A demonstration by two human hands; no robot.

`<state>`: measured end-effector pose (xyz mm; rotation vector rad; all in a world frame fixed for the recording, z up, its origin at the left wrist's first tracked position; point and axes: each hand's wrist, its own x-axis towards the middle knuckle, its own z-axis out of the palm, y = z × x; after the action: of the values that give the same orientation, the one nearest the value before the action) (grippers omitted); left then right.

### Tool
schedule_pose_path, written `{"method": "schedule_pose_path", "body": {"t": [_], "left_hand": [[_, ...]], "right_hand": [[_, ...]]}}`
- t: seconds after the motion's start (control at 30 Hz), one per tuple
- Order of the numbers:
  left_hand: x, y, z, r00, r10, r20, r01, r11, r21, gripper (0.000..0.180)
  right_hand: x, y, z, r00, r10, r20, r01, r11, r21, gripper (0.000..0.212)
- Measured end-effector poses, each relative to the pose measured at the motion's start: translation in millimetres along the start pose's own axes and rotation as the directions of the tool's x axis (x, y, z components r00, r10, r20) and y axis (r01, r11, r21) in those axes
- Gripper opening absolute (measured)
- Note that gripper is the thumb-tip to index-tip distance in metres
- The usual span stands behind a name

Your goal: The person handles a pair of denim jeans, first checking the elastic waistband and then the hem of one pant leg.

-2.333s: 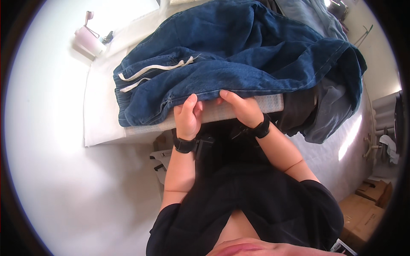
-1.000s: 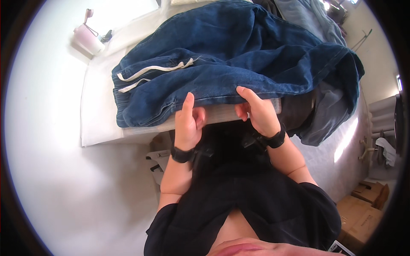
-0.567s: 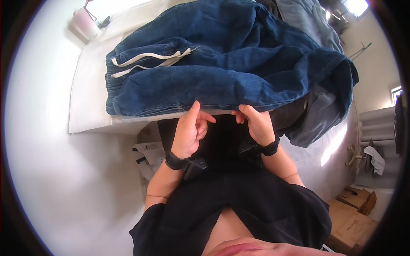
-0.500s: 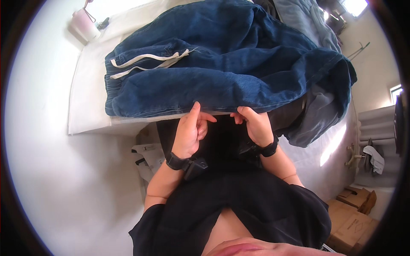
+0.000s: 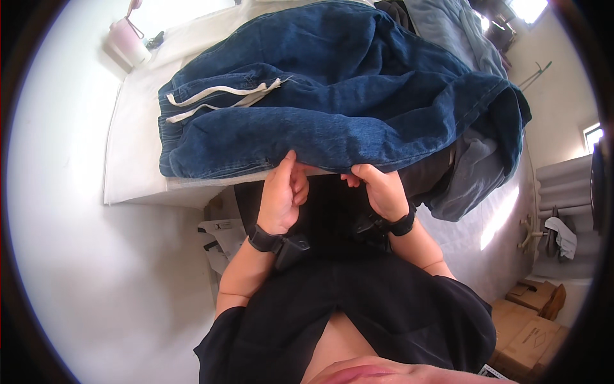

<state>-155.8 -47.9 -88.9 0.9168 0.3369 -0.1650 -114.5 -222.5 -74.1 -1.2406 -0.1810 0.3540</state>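
Observation:
Blue denim trousers (image 5: 320,128) with an elastic waistband and a white drawstring (image 5: 224,93) lie sideways along the front of a white-covered table (image 5: 137,157). The waistband is at the left, and a leg droops over the right end. At the near edge of the denim, my left hand (image 5: 283,195) has its thumb on top and its fingers curled beneath, pinching the edge. Further right along that same edge, my right hand (image 5: 384,193) pinches the cloth between thumb and fingers. Both wrists carry black straps.
Grey and dark garments (image 5: 470,160) hang under the denim at the right, and a light blue cloth (image 5: 454,32) lies behind. A pinkish-white cylinder (image 5: 130,43) stands at the back left. Cardboard boxes (image 5: 524,329) sit at the lower right, and a white bag (image 5: 220,240) below the table.
My left hand has shifted slightly up, and its forefinger has gone from below the denim edge to against it. The right hand has moved a little left. The trousers have barely shifted.

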Motion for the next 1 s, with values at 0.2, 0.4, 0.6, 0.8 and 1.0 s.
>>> {"method": "schedule_pose_path", "body": {"t": [0.2, 0.4, 0.6, 0.8, 1.0], "left_hand": [[-1.4, -3.4, -0.8, 0.993, 0.095, -0.073, -0.098, 0.994, -0.044, 0.023], [-6.5, -2.3, 0.7, 0.994, 0.083, 0.072, -0.078, 0.995, -0.062, 0.02], [-7.3, -1.9, 9.2, 0.998, 0.065, 0.016, -0.062, 0.988, -0.143, 0.03], [-8.6, -6.1, 10.3, 0.99, 0.129, -0.048, -0.135, 0.98, -0.145, 0.026], [-0.4, 18.5, 2.8, 0.962, 0.268, -0.044, -0.271, 0.955, -0.119, 0.022]], "right_hand": [[1.1, -1.5, 0.0, 1.0, -0.018, -0.012, 0.018, 1.0, -0.018, 0.01], [0.4, -0.3, 0.0, 1.0, 0.004, -0.021, -0.004, 1.0, 0.006, 0.011], [0.0, -1.0, 1.8, 1.0, 0.013, -0.026, -0.012, 0.999, 0.032, 0.01], [0.5, 3.2, 3.7, 0.996, 0.006, -0.087, 0.001, 0.997, 0.077, 0.01], [3.6, -5.7, 5.7, 0.994, 0.051, -0.1, -0.033, 0.983, 0.182, 0.017]]}}
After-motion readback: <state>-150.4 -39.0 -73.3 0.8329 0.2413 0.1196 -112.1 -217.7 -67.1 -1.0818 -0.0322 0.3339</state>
